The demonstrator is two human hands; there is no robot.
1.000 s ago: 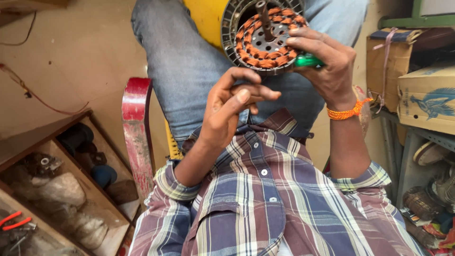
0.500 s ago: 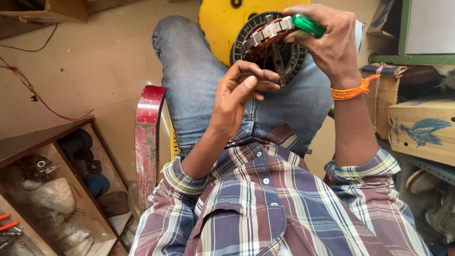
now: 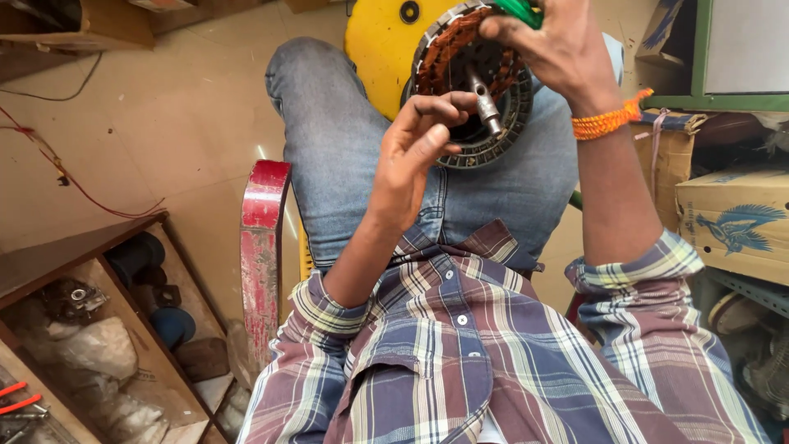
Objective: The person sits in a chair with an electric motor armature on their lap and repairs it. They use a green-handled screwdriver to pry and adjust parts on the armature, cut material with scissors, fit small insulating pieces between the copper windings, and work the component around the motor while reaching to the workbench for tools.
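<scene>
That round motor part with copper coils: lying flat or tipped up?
Tipped up: the stator leans on the lap, shaft pointing toward the camera.

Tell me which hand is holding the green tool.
The right hand, the one with the orange wristband, grips the green tool at the motor winding's top edge. The left hand is empty, fingers by the shaft.

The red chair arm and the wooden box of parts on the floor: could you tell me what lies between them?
In the head view, only bare tiled floor separates the red chair arm from the wooden box.
</scene>
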